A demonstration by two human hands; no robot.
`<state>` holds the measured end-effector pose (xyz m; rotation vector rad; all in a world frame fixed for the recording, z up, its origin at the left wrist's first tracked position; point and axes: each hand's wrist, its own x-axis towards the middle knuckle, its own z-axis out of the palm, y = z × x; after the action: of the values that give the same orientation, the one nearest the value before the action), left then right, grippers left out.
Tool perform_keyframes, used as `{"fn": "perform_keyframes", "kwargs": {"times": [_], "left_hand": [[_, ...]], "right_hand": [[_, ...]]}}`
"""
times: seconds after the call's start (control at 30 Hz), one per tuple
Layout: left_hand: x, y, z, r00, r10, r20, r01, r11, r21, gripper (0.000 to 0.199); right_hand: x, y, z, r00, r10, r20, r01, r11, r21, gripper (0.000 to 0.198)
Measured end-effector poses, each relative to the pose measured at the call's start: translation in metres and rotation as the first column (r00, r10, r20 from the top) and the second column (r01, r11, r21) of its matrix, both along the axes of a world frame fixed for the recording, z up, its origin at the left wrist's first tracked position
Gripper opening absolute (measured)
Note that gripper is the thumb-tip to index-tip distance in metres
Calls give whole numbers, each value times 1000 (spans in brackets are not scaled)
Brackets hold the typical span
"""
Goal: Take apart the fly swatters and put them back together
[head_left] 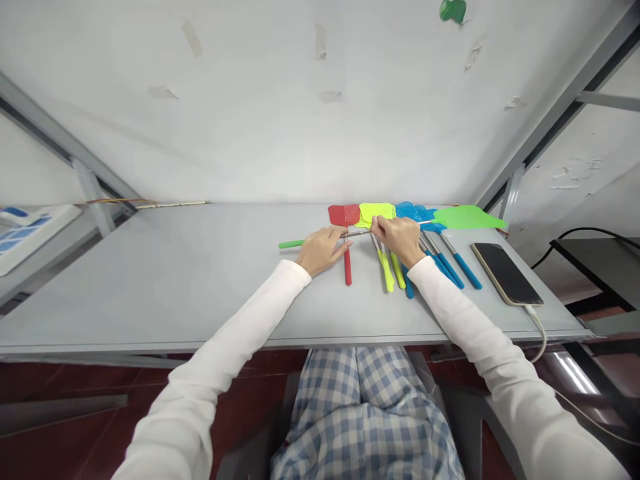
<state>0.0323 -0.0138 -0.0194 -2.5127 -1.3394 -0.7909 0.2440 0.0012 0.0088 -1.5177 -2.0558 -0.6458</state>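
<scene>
Nearest to the body, a white cable (pixel 538 325) hangs over the front edge of the table (pixel 175 287), to the right of the right forearm. If the right sleeve (pixel 465 317) catches it, the phone (pixel 507 273), which lies well to the right of the right hand, may be pulled toward the edge.

Next come the handles. Blue handles (pixel 469 271) lie on both sides of the right wrist, yellow handles (pixel 386 273) just to its left, and the red handle (pixel 348 268) is near the left thumb. A sideways move of either hand could, I think, push them out of their row.

The left hand (pixel 321 251) lies over the green fly swatter (pixel 467 217), near its handle, with fingers rather straight and thumb apart; how firmly it holds, I cannot tell. The right hand (pixel 399 237) is curled and pinches the metal rod. This swatter lies crosswise, its head to the right of the right hand. If the pinch is loose, the rod may slip or turn.

Beyond the hands are the red head (pixel 343 215), yellow heads (pixel 376 211) and blue heads (pixel 414 212); the rod could perhaps drag them. No container is visible; the swatters lie directly on the table.
</scene>
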Motion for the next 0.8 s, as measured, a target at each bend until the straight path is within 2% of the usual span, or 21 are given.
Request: {"fn": "perform_keyframes", "kwargs": {"times": [0.13, 0.3, 0.43, 0.6, 0.8], "left_hand": [[-17, 8, 0, 976, 99, -192, -117, 989, -85, 50], [-84, 15, 7, 933, 232, -275, -260, 963, -70, 48], [-126, 15, 9, 905, 311, -292, -344, 936, -69, 46], [-127, 19, 9, 924, 288, -253, -315, 946, -73, 43], [-120, 20, 7, 915, 323, -243, -351, 933, -78, 40]], "right_hand": [[14, 6, -2, 999, 31, 44, -29, 999, -44, 49], [63, 17, 3, 994, -110, 4, 110, 994, -25, 51], [83, 19, 5, 991, -134, -8, 134, 990, -34, 52], [82, 19, 3, 987, -162, -12, 161, 985, -60, 54], [75, 24, -6, 982, -178, -59, 176, 983, -43, 52]]}}
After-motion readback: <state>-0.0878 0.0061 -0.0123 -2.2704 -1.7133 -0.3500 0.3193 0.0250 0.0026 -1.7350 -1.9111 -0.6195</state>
